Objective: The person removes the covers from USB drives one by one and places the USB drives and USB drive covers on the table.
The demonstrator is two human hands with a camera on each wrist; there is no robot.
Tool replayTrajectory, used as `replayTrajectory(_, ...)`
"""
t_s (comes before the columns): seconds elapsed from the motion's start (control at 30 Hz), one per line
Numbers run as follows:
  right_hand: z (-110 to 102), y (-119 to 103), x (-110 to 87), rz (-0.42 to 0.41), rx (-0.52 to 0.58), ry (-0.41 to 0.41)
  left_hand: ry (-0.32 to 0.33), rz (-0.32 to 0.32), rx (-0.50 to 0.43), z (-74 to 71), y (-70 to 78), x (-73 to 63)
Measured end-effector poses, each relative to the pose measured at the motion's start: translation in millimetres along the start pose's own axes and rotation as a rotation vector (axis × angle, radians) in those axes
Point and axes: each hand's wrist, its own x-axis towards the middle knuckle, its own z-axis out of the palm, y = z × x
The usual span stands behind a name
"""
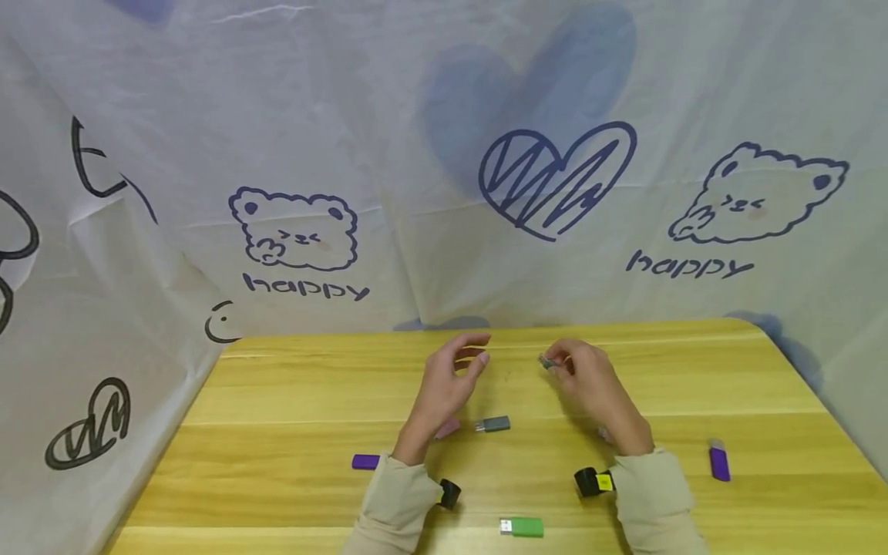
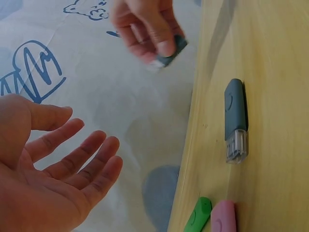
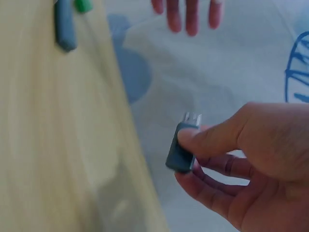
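One grey USB stick point(image 3: 179, 153) is up in the right hand point(image 1: 586, 374), over the surface point(image 1: 277, 385) toward its far edge; height unclear. Main risk, my read: a drop, since the pinch is small and the casing looks smooth; a bounce from there could go off the far edge. Next: confusing it with the similar second grey stick point(image 1: 496, 424), lying farther in from that edge, plug end toward the left edge. Also the pink stick point(image 1: 448, 428) is partly hidden by the left arm point(image 1: 415, 441), so a low sweep could nudge it. Fingers: right ones clamped on the held stick, thumb on its flat face, others behind, plug sticking out past the grip. Left hand point(image 1: 447, 378): fingers apart, gently bent, holding nothing, well clear of that stick.
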Motion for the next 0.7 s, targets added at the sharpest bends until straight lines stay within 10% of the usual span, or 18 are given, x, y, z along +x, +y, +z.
replayTrajectory(0.7, 9.0, -53.2, 3.0, -0.051, 0.462, -0.001, 0.066, -0.057, -0.233, -1.5, 7.4, 3.2)
